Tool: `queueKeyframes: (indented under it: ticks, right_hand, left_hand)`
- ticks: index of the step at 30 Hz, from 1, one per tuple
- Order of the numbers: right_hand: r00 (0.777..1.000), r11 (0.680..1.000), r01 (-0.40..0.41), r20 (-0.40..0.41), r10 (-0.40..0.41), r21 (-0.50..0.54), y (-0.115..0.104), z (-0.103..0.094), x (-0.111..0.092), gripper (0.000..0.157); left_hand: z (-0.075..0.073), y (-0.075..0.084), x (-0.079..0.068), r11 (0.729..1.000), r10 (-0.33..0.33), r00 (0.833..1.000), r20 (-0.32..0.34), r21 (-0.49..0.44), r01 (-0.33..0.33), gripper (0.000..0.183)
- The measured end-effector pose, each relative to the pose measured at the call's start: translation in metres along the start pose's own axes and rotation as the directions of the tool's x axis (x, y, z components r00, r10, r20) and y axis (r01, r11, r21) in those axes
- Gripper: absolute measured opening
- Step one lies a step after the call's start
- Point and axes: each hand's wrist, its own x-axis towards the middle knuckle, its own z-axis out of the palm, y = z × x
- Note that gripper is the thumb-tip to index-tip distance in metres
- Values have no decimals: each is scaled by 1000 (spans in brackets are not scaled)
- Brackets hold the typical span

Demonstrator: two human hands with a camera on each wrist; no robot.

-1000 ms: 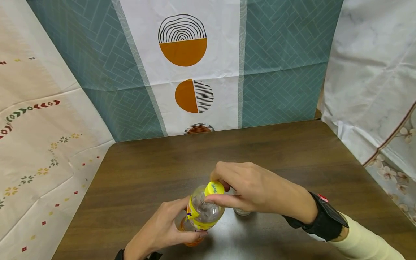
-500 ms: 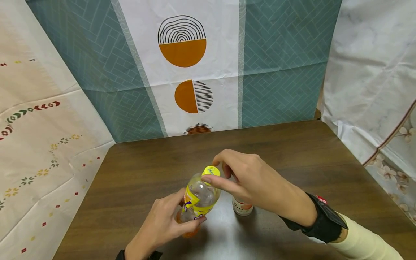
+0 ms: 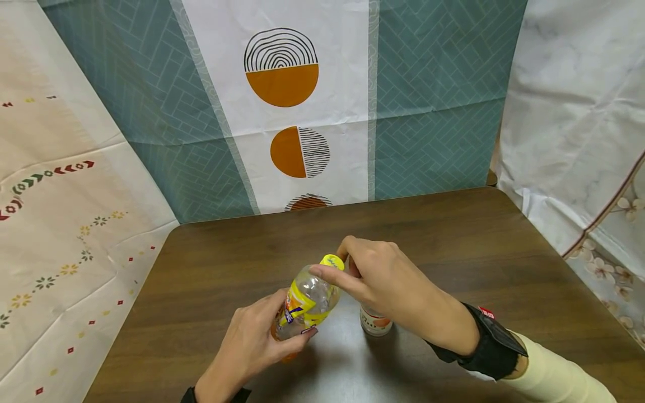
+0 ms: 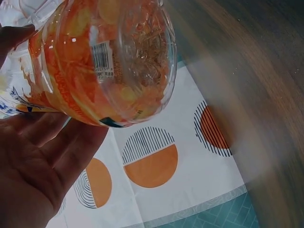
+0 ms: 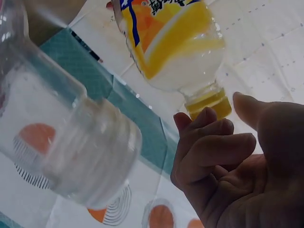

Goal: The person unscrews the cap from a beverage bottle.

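My left hand (image 3: 257,333) grips a clear plastic drink bottle (image 3: 309,299) round its body, thumb on the near side. The bottle leans, its yellow cap (image 3: 332,262) toward the right and away from me. At the cap is my right hand (image 3: 385,280), its fingers curled at one side and the thumb at the other. The right wrist view shows the fingertips close against the yellow cap (image 5: 209,104); how firmly they press cannot be told. An orange label and barcode on the bottle (image 4: 104,61) fill the left wrist view.
A second clear container (image 3: 375,324) with a printed label stands on the brown wooden table (image 3: 443,235), partly hidden by my right hand. Its ridged clear neck (image 5: 99,152) looms close in the right wrist view. Patterned cloths (image 3: 433,112) hang behind and beside the table.
The bottle has risen in the head view and leans further to the right. My right hand has stayed at the cap, its fingers shifting around it. More of the second container shows.
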Motion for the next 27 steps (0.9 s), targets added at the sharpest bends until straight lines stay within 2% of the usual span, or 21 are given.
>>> queueKeyframes:
  ticks: [7, 10, 16, 23, 27]
  right_hand:
    - [998, 998, 50, -47, -48, 45, 2, 6, 0, 30]
    - [995, 993, 87, -55, -83, 75, 2, 6, 0, 30]
    - [985, 981, 164, -72, -157, 99, -1, 3, -1, 28]
    - [976, 969, 217, -48, -213, 121, -1, 0, -3, 25]
    - [967, 958, 255, -48, -251, 132, -2, -1, -4, 24]
  left_hand:
    - [0, 0, 1, 999, 3, 1000, 0, 37, -3, 47]
    - [-1, 0, 1, 1000, 10, 1000, 12, 24, -11, 48]
    - [-5, 3, 2, 998, 18, 999, 41, -55, -16, 46]
    - [-6, 5, -1, 991, 3, 998, 67, -136, 6, 45]
    - [-7, 4, -2, 984, 23, 996, 89, -180, -7, 46]
